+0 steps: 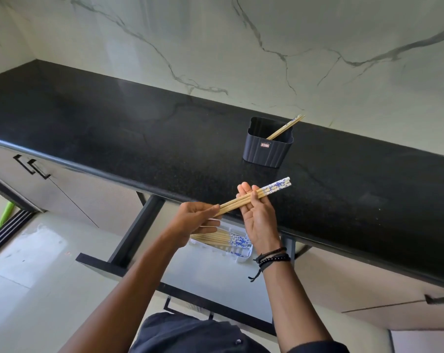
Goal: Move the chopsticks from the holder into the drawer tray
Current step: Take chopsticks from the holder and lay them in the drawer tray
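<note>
Bamboo in both hands: holding a bundle of chopsticks (pixel 231 207) above the open drawer (pixel 210 284), pinched at the thin tips by the left hand (pixel 195 217) and clasped near the blue-patterned ends by the curled fingers and thumb of the right hand (pixel 259 217). Mid-transfer, judging by more already lying in the tray (pixel 245 259) just below and a few leaning in the holder (pixel 266 149) on the counter (pixel 139 138). Next, probably: lower, align with those in the tray, release, then back to the holder.

Single head view, wide-angle, facing forward-down, close above counter (pixel 114 118)
</note>
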